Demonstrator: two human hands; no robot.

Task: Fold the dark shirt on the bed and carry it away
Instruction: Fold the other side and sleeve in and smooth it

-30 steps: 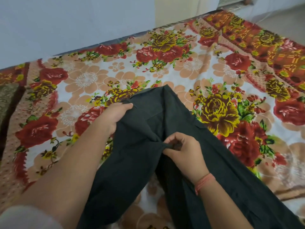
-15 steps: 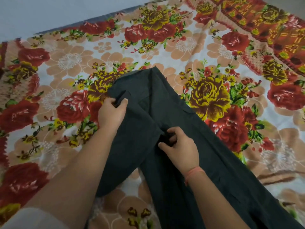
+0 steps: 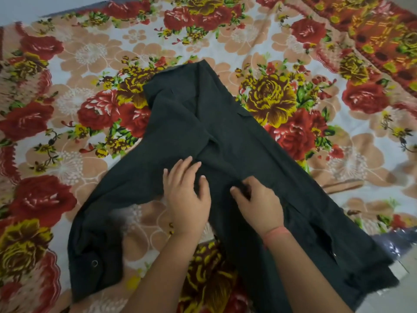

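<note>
The dark shirt (image 3: 187, 123) lies spread on the bed in an upside-down V, its top end far from me and two long parts running toward the near left and near right. My left hand (image 3: 186, 195) rests flat on the cloth where the two parts meet, fingers apart. Just to its right, my right hand (image 3: 257, 204) pinches a small fold of the dark fabric between thumb and fingers. An orange thread band circles that wrist. A metal snap shows on the near left part of the shirt.
A floral blanket (image 3: 74, 105) in red, yellow and peach covers the bed. A darker orange patterned border (image 3: 372, 35) runs along the far right. The pale wall (image 3: 33, 5) meets the bed at the far left. The bed's near right corner and floor (image 3: 404, 290) show.
My left hand let go of the shirt's far left edge and came down to lie flat near the right hand. The view tilted down, showing more of the shirt's near ends.
</note>
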